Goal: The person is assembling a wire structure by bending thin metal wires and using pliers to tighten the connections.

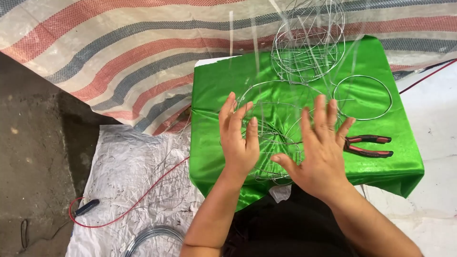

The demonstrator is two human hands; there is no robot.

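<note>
Both hands, left hand and right hand, cup a wire ball frame with fingers spread, grip released, near the green-draped table's front edge; pliers lie just right.

Soft, even daylight fills your view, bright on the glossy green satin cloth, whose folds throw pale sheen. Your left hand and right hand cast only faint shadows. Thin silver wire hoops smear with blur near the top.
</note>
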